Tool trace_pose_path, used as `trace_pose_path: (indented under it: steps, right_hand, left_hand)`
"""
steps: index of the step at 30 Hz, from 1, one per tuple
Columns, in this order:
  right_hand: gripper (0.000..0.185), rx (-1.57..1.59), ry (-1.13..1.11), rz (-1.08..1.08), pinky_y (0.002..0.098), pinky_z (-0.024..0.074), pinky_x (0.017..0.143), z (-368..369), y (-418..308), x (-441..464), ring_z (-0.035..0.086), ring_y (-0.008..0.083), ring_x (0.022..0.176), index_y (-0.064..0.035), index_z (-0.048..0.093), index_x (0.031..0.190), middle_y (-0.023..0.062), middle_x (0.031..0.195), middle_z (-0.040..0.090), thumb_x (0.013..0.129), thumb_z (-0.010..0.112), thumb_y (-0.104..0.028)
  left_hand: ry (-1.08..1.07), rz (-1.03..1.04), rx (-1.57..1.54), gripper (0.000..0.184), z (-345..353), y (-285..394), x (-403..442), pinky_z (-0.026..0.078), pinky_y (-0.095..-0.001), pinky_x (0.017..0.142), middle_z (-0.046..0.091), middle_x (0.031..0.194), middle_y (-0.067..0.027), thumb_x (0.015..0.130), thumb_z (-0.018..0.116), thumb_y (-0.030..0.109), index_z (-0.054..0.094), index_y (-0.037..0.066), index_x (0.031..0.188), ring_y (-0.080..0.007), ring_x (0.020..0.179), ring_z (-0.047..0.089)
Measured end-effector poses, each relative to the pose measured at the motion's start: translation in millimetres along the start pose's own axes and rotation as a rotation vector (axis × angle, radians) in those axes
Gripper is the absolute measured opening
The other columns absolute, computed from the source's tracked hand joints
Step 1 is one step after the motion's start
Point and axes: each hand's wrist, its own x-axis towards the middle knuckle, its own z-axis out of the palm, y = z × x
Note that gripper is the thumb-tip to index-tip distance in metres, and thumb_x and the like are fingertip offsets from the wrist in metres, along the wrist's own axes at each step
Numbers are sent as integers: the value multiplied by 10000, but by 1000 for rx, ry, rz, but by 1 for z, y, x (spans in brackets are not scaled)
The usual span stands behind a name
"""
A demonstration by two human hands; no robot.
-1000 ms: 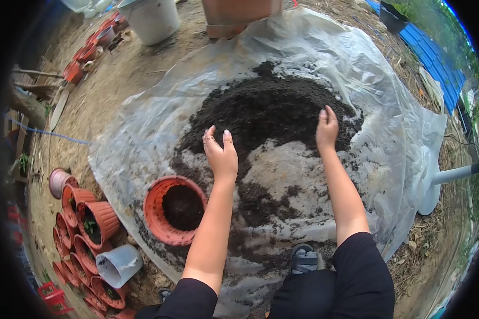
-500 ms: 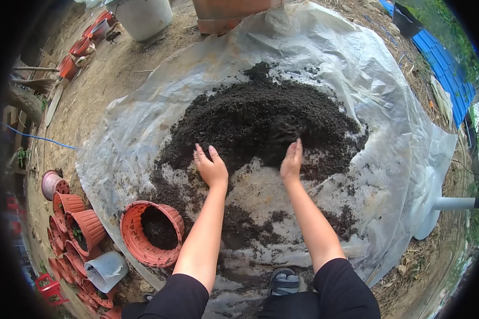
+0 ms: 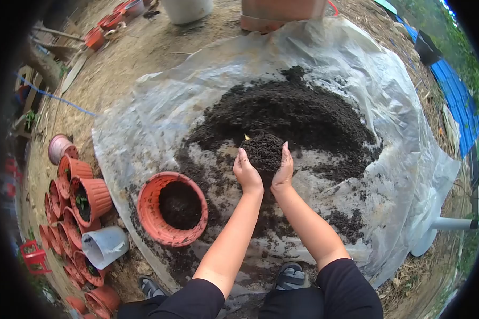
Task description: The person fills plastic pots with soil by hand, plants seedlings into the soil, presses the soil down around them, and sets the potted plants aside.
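A heaped scoop of dark soil [image 3: 263, 151] sits between my cupped hands, with a small yellowish bit at its upper left edge. My left hand [image 3: 248, 173] supports it from the left and my right hand [image 3: 283, 167] from the right, palms turned inward. Just beyond them, the main soil pile [image 3: 303, 114] spreads over a translucent plastic sheet [image 3: 159, 106]. To the left of my forearms, a reddish plastic pot [image 3: 150, 215] stands tilted toward the right, some soil showing inside it. The undersides of my hands are hidden.
Several stacked red pots [image 3: 93, 199] and a whitish pot [image 3: 106, 247] lie along the left edge. A white bucket [image 3: 189, 10] and a large orange container [image 3: 282, 13] stand at the back. A grey pipe [image 3: 455, 223] lies at right; my sandalled feet [image 3: 291, 277] are below.
My hands have come together from either side of the near edge of the pile and now hold a scoop of soil between them. The camera view has shifted slightly.
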Motion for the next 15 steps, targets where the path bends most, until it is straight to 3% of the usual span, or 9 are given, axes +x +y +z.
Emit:
trace_pose_path:
  steps: [1,3,4,9,11,12,13,15]
  right_hand:
    - [474,-3,-19,4,304,286,1035,4,-2,-8,377,199,1234,30,373,1294,125,1348,383,932,395,-275]
    - [421,274,-278,201,321,412,928,21,-21,-29,533,214,1063,21,496,1177,115,1183,538,927,402,-304]
    - [391,315,-303,216,334,473,829,34,-26,-41,598,219,904,2,557,1071,98,1019,610,923,408,-328]
    - [397,308,-477,261,344,463,841,79,-36,-103,592,223,913,-8,552,1077,104,1026,604,923,397,-340]
    - [387,241,-418,225,346,460,848,92,-31,-124,595,228,912,-14,545,1095,103,1032,601,923,393,-326]
    - [370,320,-586,296,302,403,903,96,-41,-136,544,166,991,23,521,1092,88,1096,561,924,410,-288]
    - [447,81,-350,235,303,386,934,106,-23,-149,507,165,1066,-10,464,1228,80,1194,523,913,435,-326]
    - [381,47,-485,226,263,343,944,120,-27,-173,505,144,1039,32,534,1066,80,1090,568,922,444,-309]
  left_hand:
    - [3,-5,-10,387,-6,11,-2,362,-225,774,546,896,-15,930,442,336,569,-29,905,-74,840,443]
    - [-3,66,-45,375,-18,37,-7,367,-225,751,548,879,-10,933,438,320,564,-28,877,-72,817,446]
    - [-4,102,-43,373,-25,54,-11,369,-224,749,550,875,-8,933,439,313,562,-35,879,-74,814,449]
    - [-34,267,-170,383,-75,112,-16,379,-247,808,564,929,-47,934,432,282,552,-76,995,-99,867,474]
    - [83,337,-100,378,-94,132,-20,382,-263,837,564,1004,-83,930,427,255,515,-85,1070,-121,915,495]
    - [86,355,-120,394,-102,147,-25,361,-276,882,542,1059,-102,930,411,261,502,-86,1093,-145,977,486]
    - [89,373,-140,410,-113,158,-29,340,-289,926,520,1114,-121,930,395,267,488,-87,1116,-168,1038,476]
    - [94,419,-43,403,-140,159,-25,337,-305,949,509,1156,-136,921,402,243,467,-85,1147,-186,1075,475]
